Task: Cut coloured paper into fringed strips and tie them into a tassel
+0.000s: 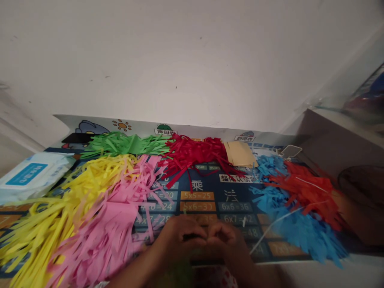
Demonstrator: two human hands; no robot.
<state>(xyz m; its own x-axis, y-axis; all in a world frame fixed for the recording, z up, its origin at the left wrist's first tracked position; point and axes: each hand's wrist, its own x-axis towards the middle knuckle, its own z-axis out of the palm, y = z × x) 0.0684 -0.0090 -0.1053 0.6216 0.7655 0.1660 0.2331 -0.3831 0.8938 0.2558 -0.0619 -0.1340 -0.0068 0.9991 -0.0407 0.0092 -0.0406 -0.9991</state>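
My left hand (179,235) and my right hand (225,239) meet at the near edge of the mat. The thumb and fingers of each are curled into a pinch, with the fingertips touching or nearly so. Whatever lies between them is too small or blurred to make out. Below my left hand hangs a dim, smeared green patch (177,274). To the left lie a pink fringed paper tassel (120,216) and a yellow one (69,204). Blue fringed paper (288,224) and an orange-red bundle (309,192) lie to the right, with white string (276,222) across them.
Along the back sit green fringe (129,144), red fringe (198,154) and tan paper sheets (241,154). A wipes pack (33,176) is at left, near a dark flat object (77,138). The printed mat (210,192) meets a white wall; a box (336,148) stands at right.
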